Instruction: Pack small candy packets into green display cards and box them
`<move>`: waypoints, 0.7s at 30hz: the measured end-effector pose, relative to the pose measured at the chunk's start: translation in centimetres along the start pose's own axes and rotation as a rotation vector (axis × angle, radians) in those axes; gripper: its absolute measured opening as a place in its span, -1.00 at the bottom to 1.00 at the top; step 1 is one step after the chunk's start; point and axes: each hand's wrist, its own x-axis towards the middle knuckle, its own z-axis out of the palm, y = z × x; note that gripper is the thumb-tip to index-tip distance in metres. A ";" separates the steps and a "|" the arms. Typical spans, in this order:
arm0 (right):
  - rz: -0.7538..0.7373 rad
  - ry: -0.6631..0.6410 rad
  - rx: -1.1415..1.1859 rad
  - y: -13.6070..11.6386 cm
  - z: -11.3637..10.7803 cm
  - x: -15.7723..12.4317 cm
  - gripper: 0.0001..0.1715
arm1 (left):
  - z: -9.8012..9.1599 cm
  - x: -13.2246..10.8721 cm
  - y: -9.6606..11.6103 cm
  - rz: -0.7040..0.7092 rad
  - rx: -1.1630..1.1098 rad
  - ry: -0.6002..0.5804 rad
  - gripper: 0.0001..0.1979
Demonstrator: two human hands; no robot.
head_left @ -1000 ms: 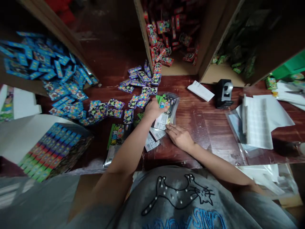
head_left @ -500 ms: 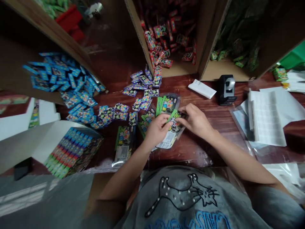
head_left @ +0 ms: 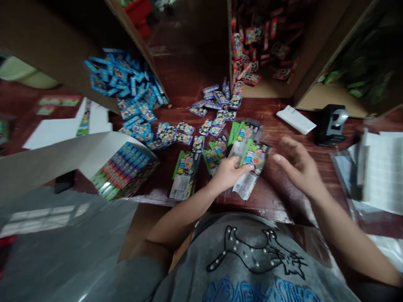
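Observation:
Between thumb and fingers, my left hand [head_left: 231, 172] pinches a printed plastic pouch [head_left: 255, 157], dark with a green strip and a pale lower part. More pouches like it lie under and behind, overlapping on the table; whether the hand also grips any of those I cannot tell. Just right of the held pouch, my right hand [head_left: 299, 165] hovers apart from it, thumb and fingers spread, with nothing in it. A further pouch [head_left: 184, 176] lies flat to the left of my left forearm. Small purple packets [head_left: 217, 98] are scattered beyond the pouches.
Blue packets [head_left: 126, 79] spill from a cardboard box at the left; red packets [head_left: 252, 54] fill another box at the back. A carton of stacked colourful packets [head_left: 126, 170] stands front left. On the right are a white packet [head_left: 296, 119], a tape dispenser [head_left: 332, 126] and paper sheets [head_left: 384, 172].
My right hand has let go of the pouch and moved right, its fingers opening. The left hand still holds the pouch. The whole view has swung to the left.

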 end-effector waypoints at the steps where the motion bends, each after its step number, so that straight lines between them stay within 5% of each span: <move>1: 0.062 0.032 0.024 0.1 1.1 -0.7 -0.39 | 0.4 0.1 -0.3 0.011 -0.028 0.041 -0.62; 5: 0.210 -0.021 -0.179 0.4 4.4 -2.6 -0.43 | 2.1 0.1 -1.8 0.013 -0.083 0.116 -0.58; 14: 0.291 0.199 -0.522 3.8 8.6 -3.0 -0.59 | 3.4 -0.6 -2.8 -0.017 0.480 0.230 -0.54; 17: 0.298 0.093 -0.559 5.0 9.0 -2.0 -0.60 | 0.1 0.8 -1.5 0.062 0.556 0.175 -0.47; 19: 0.291 -0.013 -0.650 5.4 8.3 -1.5 -0.58 | -4.8 2.7 0.4 0.185 0.646 0.270 -0.44; 21: 0.284 -0.056 -0.762 5.5 7.1 -1.0 -0.52 | -11.7 5.2 2.8 0.230 0.836 0.494 -0.47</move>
